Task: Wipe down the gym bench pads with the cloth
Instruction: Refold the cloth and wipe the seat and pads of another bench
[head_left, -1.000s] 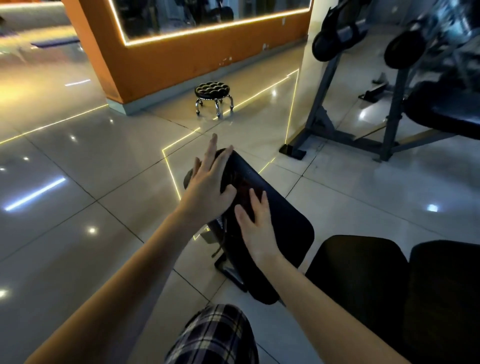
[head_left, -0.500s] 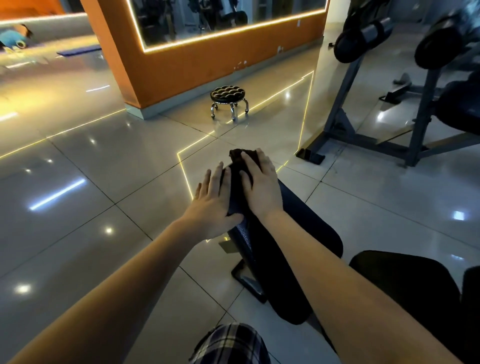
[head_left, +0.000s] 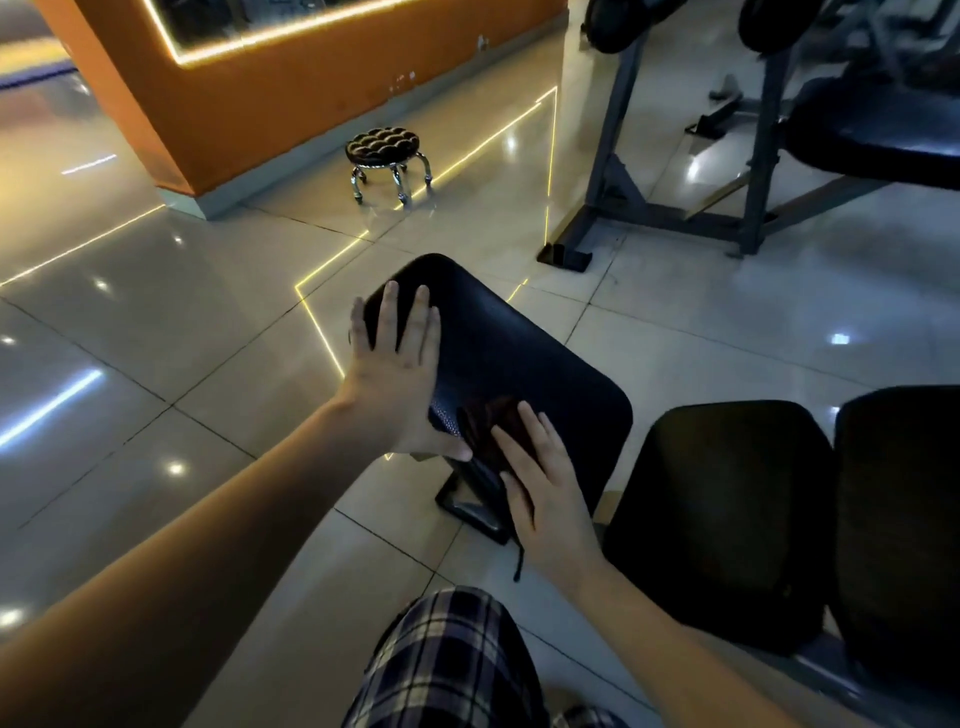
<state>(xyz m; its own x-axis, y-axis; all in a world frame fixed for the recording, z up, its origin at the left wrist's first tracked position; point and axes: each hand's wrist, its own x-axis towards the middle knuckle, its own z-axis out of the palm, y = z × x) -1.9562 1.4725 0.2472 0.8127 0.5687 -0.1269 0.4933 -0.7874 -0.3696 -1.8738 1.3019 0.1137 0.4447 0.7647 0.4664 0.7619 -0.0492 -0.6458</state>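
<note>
Cloth (head_left: 493, 421) now nearer, under flat right hand (head_left: 545, 488).

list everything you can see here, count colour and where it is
bench pad: 1, black, centre, under both hands
cloth: 1, dark reddish brown, near end of that pad, under the right hand
other pads: 2, black, side by side at lower right
stool: 1, dark tufted seat with chrome legs, by the orange wall
orange wall: 1, lit strip around a mirror, upper left
grey frame: 1, upper right, carrying dark pads
floor: glossy pale tiles
plaid shorts: dark and white, bottom centre
left hand: flat on the pad's left edge
right hand: flat on the cloth
</note>
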